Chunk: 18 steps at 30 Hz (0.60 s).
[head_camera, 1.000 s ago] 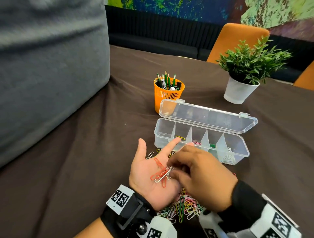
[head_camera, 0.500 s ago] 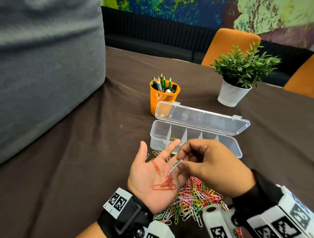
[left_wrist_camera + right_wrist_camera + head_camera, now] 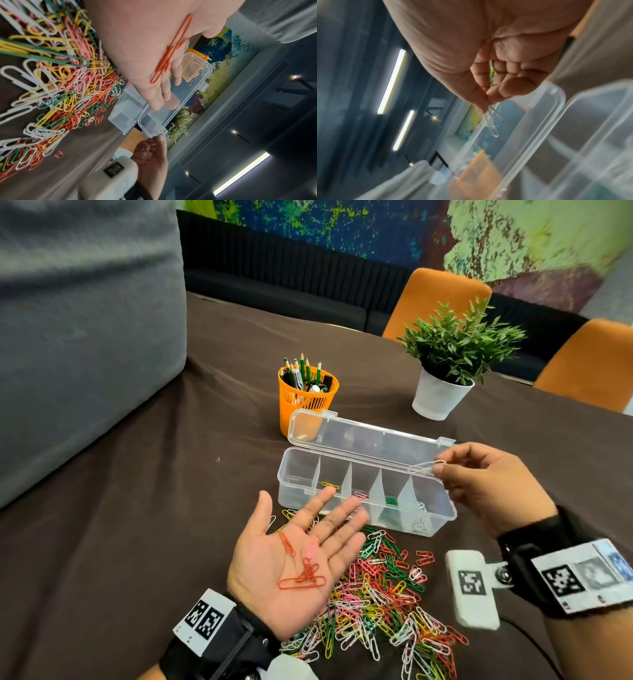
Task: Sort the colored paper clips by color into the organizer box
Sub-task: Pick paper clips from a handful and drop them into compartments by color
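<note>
R hand [image 3: 489, 484] grip pinches a white clip [image 3: 423, 466] btwn thumb & fingers, over the organizer box [image 3: 363, 491] far-right compartment. L hand [image 3: 294, 559] flat, palm up w/ red clips [image 3: 303, 577] on it, above the clip pile [image 3: 383, 604] on tabletop.

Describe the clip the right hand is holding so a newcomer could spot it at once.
Find the clear organizer box on the dark table. Above its right end compartment, the right hand pinches a white paper clip. It is the only clip in the air, not in the left palm or the pile.

Brown table [image 3: 137, 542] bears organizer box [image 3: 298, 474], paper clips [image 3: 376, 594], pencil cup [image 3: 308, 402], potted plant [image 3: 440, 395]
</note>
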Each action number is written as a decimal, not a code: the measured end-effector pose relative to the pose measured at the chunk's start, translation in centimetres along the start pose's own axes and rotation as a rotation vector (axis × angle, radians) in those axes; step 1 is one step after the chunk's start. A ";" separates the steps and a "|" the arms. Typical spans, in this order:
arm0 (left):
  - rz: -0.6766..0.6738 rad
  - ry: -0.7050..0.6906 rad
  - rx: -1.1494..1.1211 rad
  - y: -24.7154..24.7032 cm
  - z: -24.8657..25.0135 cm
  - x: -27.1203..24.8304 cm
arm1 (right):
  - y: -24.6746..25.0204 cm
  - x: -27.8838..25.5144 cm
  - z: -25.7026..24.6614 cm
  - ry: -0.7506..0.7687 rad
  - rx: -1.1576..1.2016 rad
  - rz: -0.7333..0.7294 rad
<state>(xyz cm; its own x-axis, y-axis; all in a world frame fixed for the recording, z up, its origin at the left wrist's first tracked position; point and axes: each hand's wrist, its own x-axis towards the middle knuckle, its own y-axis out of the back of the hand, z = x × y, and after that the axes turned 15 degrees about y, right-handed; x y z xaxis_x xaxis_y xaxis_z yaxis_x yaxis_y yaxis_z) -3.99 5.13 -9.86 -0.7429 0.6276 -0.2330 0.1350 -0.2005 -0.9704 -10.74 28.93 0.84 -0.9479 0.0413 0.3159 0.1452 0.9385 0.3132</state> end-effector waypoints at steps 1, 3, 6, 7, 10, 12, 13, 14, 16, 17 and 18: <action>-0.002 0.001 -0.002 -0.1 0.0 0.0 | 0.9 0.3 0.9 0.025 -0.172 -0.004; -0.007 0.005 0.008 -0.2 -0.1 -0.1 | 1.5 0.2 2.1 0.036 -0.496 -0.117; 0.012 0.028 0.028 -0.4 -0.1 -0.1 | 0.4 -0.9 2.0 0.073 -0.782 -0.248; 0.020 0.038 0.028 -0.6 0.0 -0.1 | -0.2 -1.5 1.2 0.150 -0.809 -0.247; 0.028 0.051 0.044 -0.9 0.0 -0.3 | -3.4 -3.7 -1.7 0.450 -0.640 -0.333; 0.027 0.039 0.073 -1.0 -0.2 -0.4 | -6.1 -5.3 -3.2 0.571 -0.530 -0.492; 0.005 0.040 0.081 -0.9 -0.2 -0.5 | -7.2 -5.8 -3.4 0.596 -0.519 -0.577; -0.015 0.047 0.080 -1.0 -0.4 -0.7 | -8.0 -6.0 -3.4 0.599 -0.527 -0.652; -0.029 0.048 0.103 -1.0 -0.4 -1.1 | -9.0 -6.1 -2.9 0.598 -0.564 -0.777; -0.036 0.054 0.097 -0.9 -0.2 -1.2 | -9.1 -6.1 -2.6 0.599 -0.572 -0.816; -0.038 0.049 0.081 -0.8 -0.1 -1.2 | -9.3 -6.1 -2.5 0.605 -0.572 -0.835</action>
<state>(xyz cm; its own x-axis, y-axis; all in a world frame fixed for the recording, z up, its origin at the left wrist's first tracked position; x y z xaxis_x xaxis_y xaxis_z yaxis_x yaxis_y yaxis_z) -3.16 4.60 -8.84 -0.7134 0.6715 -0.2005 0.0519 -0.2347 -0.9707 -5.60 19.14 -1.78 -0.5427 -0.8269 0.1477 -0.2045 0.3007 0.9315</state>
